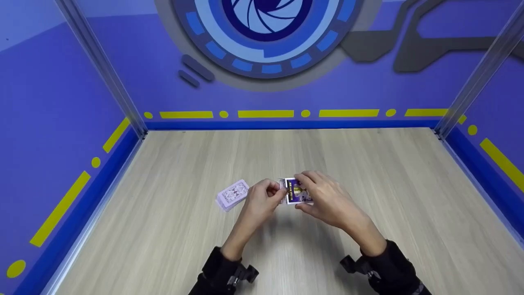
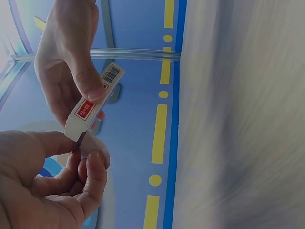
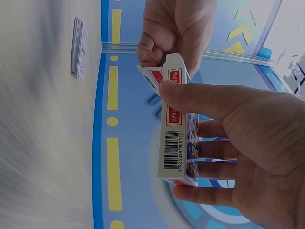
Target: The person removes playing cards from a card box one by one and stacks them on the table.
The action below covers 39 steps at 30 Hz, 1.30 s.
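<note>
Head view: the right hand (image 1: pixel 330 200) grips a white-and-purple cardboard box (image 1: pixel 298 192); the left hand (image 1: pixel 260 201) pinches its nine-o'clock end. A lilac card stack (image 1: pixel 235 194) lies further toward nine. Left wrist: tugging could tear that end. Right wrist: thumb pressure could dent the side.

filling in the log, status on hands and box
Right hand gripping box; left hand pinching at its end flap. Card stack on table beside left hand. No obstruction visible.
</note>
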Motion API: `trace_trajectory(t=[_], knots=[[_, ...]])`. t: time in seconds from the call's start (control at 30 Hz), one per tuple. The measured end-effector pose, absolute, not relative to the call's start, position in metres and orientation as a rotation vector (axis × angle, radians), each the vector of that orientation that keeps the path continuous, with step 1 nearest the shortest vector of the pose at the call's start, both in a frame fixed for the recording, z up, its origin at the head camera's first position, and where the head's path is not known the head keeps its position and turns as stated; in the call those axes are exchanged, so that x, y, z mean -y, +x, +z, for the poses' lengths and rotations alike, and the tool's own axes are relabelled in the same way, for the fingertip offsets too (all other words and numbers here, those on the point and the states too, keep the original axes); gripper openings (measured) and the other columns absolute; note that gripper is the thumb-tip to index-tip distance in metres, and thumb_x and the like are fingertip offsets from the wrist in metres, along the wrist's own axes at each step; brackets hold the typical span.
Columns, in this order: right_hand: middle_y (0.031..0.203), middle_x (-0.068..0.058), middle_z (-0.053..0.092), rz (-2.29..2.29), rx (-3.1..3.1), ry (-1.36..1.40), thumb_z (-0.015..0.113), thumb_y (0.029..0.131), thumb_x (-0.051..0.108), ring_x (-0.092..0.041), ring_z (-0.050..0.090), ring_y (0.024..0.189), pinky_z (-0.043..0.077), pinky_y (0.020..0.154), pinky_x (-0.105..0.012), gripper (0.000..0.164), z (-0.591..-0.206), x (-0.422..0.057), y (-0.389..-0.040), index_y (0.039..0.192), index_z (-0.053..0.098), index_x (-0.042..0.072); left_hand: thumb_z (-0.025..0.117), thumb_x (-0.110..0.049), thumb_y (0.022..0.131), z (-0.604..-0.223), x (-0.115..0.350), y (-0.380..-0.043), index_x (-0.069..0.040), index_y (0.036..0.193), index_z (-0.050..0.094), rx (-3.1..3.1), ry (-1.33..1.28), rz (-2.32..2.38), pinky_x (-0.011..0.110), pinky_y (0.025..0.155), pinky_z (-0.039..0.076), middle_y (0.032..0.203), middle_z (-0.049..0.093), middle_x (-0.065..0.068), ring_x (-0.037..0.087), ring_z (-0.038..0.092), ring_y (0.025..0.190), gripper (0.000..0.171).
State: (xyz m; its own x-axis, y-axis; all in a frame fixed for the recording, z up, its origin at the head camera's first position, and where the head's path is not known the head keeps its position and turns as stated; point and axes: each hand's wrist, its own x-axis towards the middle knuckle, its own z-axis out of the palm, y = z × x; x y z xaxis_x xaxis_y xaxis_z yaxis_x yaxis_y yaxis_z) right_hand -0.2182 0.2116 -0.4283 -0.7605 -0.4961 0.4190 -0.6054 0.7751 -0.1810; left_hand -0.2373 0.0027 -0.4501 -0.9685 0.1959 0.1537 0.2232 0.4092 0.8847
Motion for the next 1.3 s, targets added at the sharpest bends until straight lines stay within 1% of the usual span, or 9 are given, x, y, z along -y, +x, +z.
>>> trace_trajectory(t=[0.17,0.23,0.33,0.5,0.73,0.87,1.0,1.17,1.3], knots=[[0.126,-0.013,0.064,0.443,2.639,0.819,0.093,0.077,0.027,-0.031,0.063,0.113,0.056,0.089,-0.049,0.069,-0.429,-0.213,-0.220,0.134,0.061,0.002,0.069,-0.007,0.095,-0.447,-0.001,-0.237,-0.001,0.095,0.070,2.574,-0.369,-1.744,0.022,0.059,0.048,0.081,0.065,0.001,0.010,0.058,0.068,0.006],[0.126,-0.014,0.064,0.441,2.645,0.815,0.092,0.078,0.027,-0.031,0.063,0.114,0.055,0.090,-0.049,0.069,-0.428,-0.213,-0.220,0.134,0.061,0.001,0.066,-0.004,0.095,-0.445,-0.001,-0.237,0.002,0.100,0.071,2.551,-0.373,-1.793,0.022,0.058,0.050,0.082,0.067,0.003,0.011,0.059,0.067,0.009],[0.127,-0.015,0.064,0.432,2.655,0.811,0.092,0.079,0.028,-0.032,0.063,0.115,0.055,0.091,-0.051,0.069,-0.428,-0.214,-0.221,0.135,0.061,0.001,0.064,-0.002,0.096,-0.444,0.000,-0.237,0.003,0.115,0.070,2.528,-0.399,-1.838,0.022,0.059,0.052,0.086,0.070,0.004,0.011,0.061,0.066,0.020],[0.128,-0.016,0.064,0.428,2.671,0.777,0.091,0.079,0.029,-0.034,0.063,0.116,0.054,0.091,-0.052,0.070,-0.427,-0.217,-0.221,0.136,0.060,0.001,0.062,0.000,0.096,-0.440,0.002,-0.237,0.000,0.139,0.058,2.515,-0.466,-1.780,0.020,0.060,0.048,0.092,0.072,0.003,0.009,0.061,0.071,0.043],[0.126,-0.015,0.065,0.443,2.653,0.796,0.092,0.079,0.028,-0.032,0.063,0.114,0.055,0.090,-0.049,0.069,-0.426,-0.218,-0.223,0.134,0.061,0.001,0.062,0.000,0.090,-0.429,0.013,-0.233,-0.002,0.133,0.065,2.579,-0.597,-1.504,0.022,0.066,0.045,0.104,0.059,0.004,0.010,0.053,0.080,0.043],[0.125,-0.014,0.065,0.441,2.650,0.803,0.092,0.078,0.029,-0.032,0.063,0.114,0.055,0.090,-0.049,0.069,-0.428,-0.218,-0.223,0.133,0.061,0.001,0.079,-0.018,0.089,-0.426,0.020,-0.229,-0.011,0.140,0.060,2.719,-0.684,-1.256,0.026,0.072,0.048,0.116,0.052,0.003,0.013,0.054,0.088,0.055],[0.126,-0.014,0.064,0.448,2.651,0.809,0.093,0.078,0.028,-0.032,0.063,0.115,0.054,0.091,-0.050,0.070,-0.429,-0.218,-0.222,0.133,0.061,0.001,0.092,-0.031,0.079,-0.427,0.021,-0.226,-0.012,0.139,0.057,2.716,-0.773,-0.958,0.032,0.084,0.053,0.129,0.047,0.006,0.019,0.056,0.102,0.072],[0.127,-0.016,0.064,0.452,2.659,0.802,0.092,0.078,0.028,-0.033,0.063,0.116,0.054,0.092,-0.050,0.071,-0.430,-0.218,-0.222,0.134,0.061,0.000,0.093,-0.029,0.076,-0.430,0.022,-0.228,-0.007,0.132,0.059,2.592,-0.863,-0.799,0.035,0.096,0.052,0.126,0.049,0.008,0.022,0.056,0.112,0.070],[0.126,-0.015,0.064,0.453,2.659,0.804,0.092,0.078,0.027,-0.033,0.063,0.114,0.055,0.091,-0.050,0.070,-0.429,-0.218,-0.223,0.134,0.061,0.000,0.093,-0.026,0.077,-0.430,0.026,-0.230,-0.006,0.134,0.063,2.551,-0.887,-0.761,0.035,0.094,0.050,0.120,0.053,0.006,0.021,0.055,0.109,0.067]])
